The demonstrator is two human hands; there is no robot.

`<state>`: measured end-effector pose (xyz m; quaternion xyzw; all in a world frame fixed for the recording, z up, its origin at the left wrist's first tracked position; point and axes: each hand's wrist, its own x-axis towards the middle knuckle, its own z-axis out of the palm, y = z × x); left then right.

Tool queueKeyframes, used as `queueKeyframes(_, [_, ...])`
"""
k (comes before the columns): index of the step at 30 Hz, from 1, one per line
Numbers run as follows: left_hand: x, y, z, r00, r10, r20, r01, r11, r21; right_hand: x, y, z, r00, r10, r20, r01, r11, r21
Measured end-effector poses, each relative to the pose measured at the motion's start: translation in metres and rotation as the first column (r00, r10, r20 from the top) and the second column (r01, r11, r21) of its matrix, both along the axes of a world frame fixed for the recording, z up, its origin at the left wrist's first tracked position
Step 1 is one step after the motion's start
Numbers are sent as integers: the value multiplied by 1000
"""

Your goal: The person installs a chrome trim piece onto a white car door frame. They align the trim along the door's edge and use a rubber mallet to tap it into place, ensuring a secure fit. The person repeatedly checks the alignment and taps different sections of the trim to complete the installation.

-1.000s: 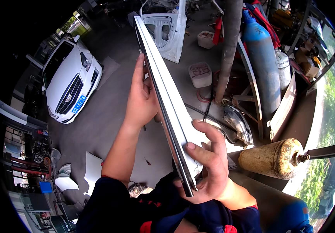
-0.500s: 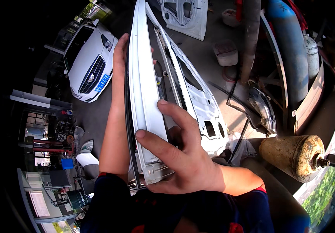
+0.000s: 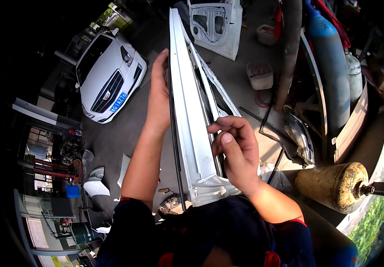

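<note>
A white car door (image 3: 191,111) stands on edge in front of me, its narrow side facing up and its far end pointing away. Along its left side runs a long black strip (image 3: 176,151). My left hand (image 3: 158,91) lies along that left face with the fingers stretched out, its inner side hidden. On the other side, my right hand (image 3: 241,153) has curled fingers at the inner edge of the door. The thumb is bent close to the forefinger, and the lower fingertips are partly hidden.
Another white door panel (image 3: 216,31) stands farther off. A white car (image 3: 107,78) is parked at left. To the right are a yellowish gas cylinder (image 3: 330,187), a tall blue cylinder (image 3: 330,66), a headlamp (image 3: 299,138) and a white tub (image 3: 260,75).
The door has shifted right in view, and its inner panel shows less. My right hand has turned and gone from spread fingers on the narrow side to curled fingers at the inner edge.
</note>
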<state>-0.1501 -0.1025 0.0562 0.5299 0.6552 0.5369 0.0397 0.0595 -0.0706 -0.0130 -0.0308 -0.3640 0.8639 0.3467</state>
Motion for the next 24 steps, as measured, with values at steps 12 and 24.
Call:
queueKeyframes(12, [13, 8, 15, 995, -49, 93, 56, 996, -76, -82, 26, -16, 949, 213, 231, -250, 958, 141])
queueKeyframes(24, [83, -54, 56, 586, -333, -739, 406, 910, -87, -136, 42, -31, 995, 75, 63, -85, 983, 163])
